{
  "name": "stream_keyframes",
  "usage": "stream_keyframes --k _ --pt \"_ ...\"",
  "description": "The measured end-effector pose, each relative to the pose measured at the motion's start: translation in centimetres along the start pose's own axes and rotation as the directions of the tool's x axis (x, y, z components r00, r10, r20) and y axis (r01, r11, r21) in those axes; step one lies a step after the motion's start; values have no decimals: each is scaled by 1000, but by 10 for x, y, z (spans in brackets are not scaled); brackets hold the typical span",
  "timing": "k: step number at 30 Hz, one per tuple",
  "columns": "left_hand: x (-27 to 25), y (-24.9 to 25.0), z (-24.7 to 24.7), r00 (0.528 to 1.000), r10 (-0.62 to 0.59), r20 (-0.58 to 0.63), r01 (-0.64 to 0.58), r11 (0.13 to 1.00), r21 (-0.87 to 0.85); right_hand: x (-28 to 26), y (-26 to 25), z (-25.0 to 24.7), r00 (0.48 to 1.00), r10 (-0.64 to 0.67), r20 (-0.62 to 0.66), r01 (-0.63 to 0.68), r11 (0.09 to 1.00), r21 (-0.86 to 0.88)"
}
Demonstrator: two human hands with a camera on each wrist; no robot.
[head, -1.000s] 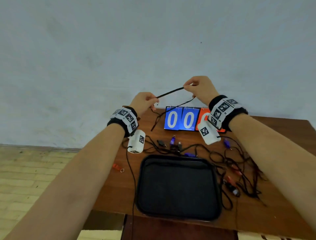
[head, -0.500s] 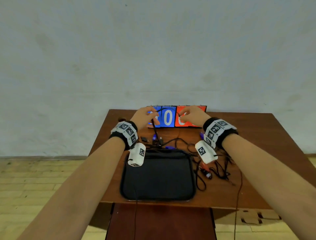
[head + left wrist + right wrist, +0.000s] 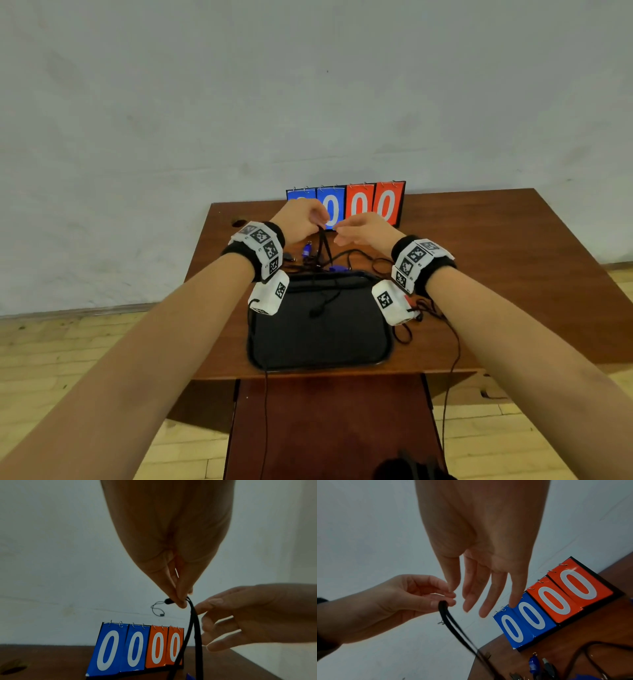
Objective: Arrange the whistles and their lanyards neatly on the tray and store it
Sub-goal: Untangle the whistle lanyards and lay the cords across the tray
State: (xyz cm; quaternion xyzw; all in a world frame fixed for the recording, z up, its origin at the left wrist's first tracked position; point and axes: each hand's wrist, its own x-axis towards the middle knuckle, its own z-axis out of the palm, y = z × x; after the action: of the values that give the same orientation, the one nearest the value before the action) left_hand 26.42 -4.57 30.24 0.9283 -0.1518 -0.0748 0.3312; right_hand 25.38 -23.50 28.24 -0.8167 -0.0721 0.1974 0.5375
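Observation:
My left hand (image 3: pixel 317 222) pinches a black lanyard (image 3: pixel 195 628) folded double between thumb and fingertips, held above the back of the table. Its two strands hang down towards the tangle of lanyards (image 3: pixel 363 260). My right hand (image 3: pixel 352 231) is right beside it with straight fingers and holds nothing; the right wrist view shows the right hand (image 3: pixel 488 597) clear of the lanyard (image 3: pixel 450 622). The black tray (image 3: pixel 325 339) lies below my wrists with one thin cord end on it. A purple whistle (image 3: pixel 307 249) and a blue whistle (image 3: pixel 337 269) lie behind the tray.
A flip scoreboard (image 3: pixel 346 205) showing 0000 stands at the back edge against the wall. More cords and a red whistle (image 3: pixel 409 301) lie right of the tray. The brown table (image 3: pixel 496 274) has bare wood on the right. A hole (image 3: pixel 238 222) is at its back left corner.
A second ago both hands held the lanyard stretched between them, higher up. They came down and together; the right hand let go, and the left now holds the lanyard folded.

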Motion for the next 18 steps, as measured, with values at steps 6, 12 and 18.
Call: stream_keyframes --k 6,12,18 --pt "-1 4 2 996 49 -69 -47 998 29 5 4 11 997 12 71 -12 1000 -5" --pt "-7 -8 -8 998 49 -45 -40 979 201 4 2 20 999 -18 33 15 997 75" --pt "-24 -55 -17 994 -106 33 105 994 41 12 1 21 998 15 56 -19 996 82"
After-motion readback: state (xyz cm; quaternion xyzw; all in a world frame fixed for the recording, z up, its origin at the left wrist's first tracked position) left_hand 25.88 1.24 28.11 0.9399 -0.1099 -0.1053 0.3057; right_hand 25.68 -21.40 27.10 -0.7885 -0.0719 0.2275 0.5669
